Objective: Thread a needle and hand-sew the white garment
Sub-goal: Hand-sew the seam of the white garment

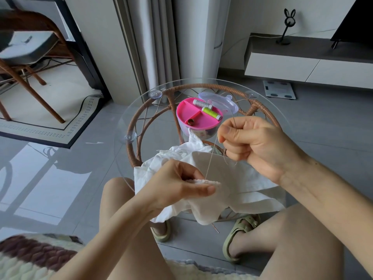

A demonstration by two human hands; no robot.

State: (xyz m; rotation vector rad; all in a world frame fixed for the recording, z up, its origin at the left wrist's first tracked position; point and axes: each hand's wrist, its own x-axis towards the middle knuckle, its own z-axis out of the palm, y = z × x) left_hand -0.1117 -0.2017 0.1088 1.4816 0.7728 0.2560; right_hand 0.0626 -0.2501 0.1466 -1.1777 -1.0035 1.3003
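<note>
A white garment [238, 178] lies crumpled on the near part of a round glass table [125, 122] and hangs over its edge. My left hand [177, 182] pinches a folded edge of the garment between thumb and fingers. My right hand [256, 142], raised above the cloth, pinches a thin needle [234, 120] that points up. A pale thread [211, 158] runs taut from my right fingers down to the pinched edge.
A pink sewing box [193, 120] with thread spools [212, 113] and its clear lid [220, 101] stands at the table's middle. The table has a rattan frame [262, 110]. My bare knees and sandalled feet are below. A chair stands far left, a TV cabinet far right.
</note>
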